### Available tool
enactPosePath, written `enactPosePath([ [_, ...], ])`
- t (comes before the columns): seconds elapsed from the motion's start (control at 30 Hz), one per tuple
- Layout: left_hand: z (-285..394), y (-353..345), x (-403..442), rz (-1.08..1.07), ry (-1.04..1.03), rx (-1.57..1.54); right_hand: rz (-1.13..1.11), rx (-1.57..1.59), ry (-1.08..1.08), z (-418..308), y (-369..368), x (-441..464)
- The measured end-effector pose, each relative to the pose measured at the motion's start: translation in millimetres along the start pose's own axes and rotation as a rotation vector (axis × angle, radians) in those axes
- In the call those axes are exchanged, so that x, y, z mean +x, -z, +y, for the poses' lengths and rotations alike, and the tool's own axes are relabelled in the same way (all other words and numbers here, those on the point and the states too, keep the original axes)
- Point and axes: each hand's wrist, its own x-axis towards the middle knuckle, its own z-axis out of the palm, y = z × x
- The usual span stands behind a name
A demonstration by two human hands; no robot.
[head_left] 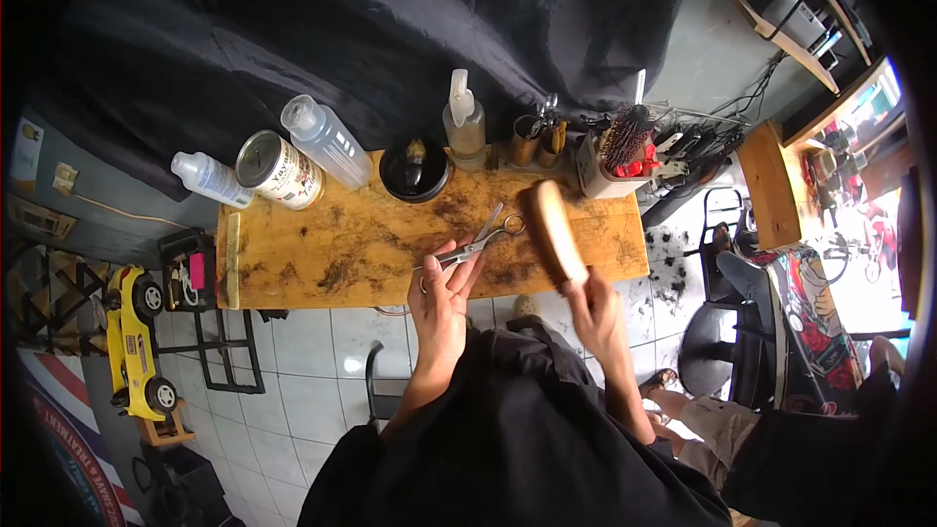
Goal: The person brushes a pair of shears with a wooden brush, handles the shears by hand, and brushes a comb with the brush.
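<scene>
Over the near edge of the wooden surface [390,220], the left hand [444,320] holds scissors [459,255]; nearer the right edge, the right hand [597,317] grips a brush [558,231].

- Black curtain [390,59] behind the wooden surface [390,224]
- Grey wall [698,54] on either side
- White tiled floor [303,376], dark hair [671,278] scattered at right
- Shelf [781,37] at upper right
- Bright light [849,283] near the right edge

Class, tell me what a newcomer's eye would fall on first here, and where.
Probably the centre: the left hand holds scissors and the right hand grips a brush at the wooden table. Dark hair clippings strewn across that tabletop come next, then the yellow toy car at the far left.
</scene>
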Motion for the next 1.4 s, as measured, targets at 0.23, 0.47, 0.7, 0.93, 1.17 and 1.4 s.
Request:
enactPosePath([
  [0.23, 7, 4, -10, 0.057, -0.008, 0.012, -0.249, -0.184, 0.174, -9, -12, -16],
  [0.47, 14, 13, -13, 0.058, -0.011, -0.078, 0.096, -0.181, 0.094, -7, 7, -2],
  [0.7, 17, 20, -16, -0.038, -0.081, -0.053, -0.305, -0.177, 0.342, -24, -24, -19],
  [0.93, 40, 36, -24, 0.041, -0.073, -0.152, 0.087, -0.183, 0.173, -25, -12, 2],
  [1.17, 39, 44, -24, 0.059, -0.127, -0.03, -0.358, -0.114, 0.419, -59, -48, -27],
  [1.4, 62, 59, -28, 0.082, -0.119, -0.116, -0.142, -0.126, 0.208, -48, -49, -18],
])
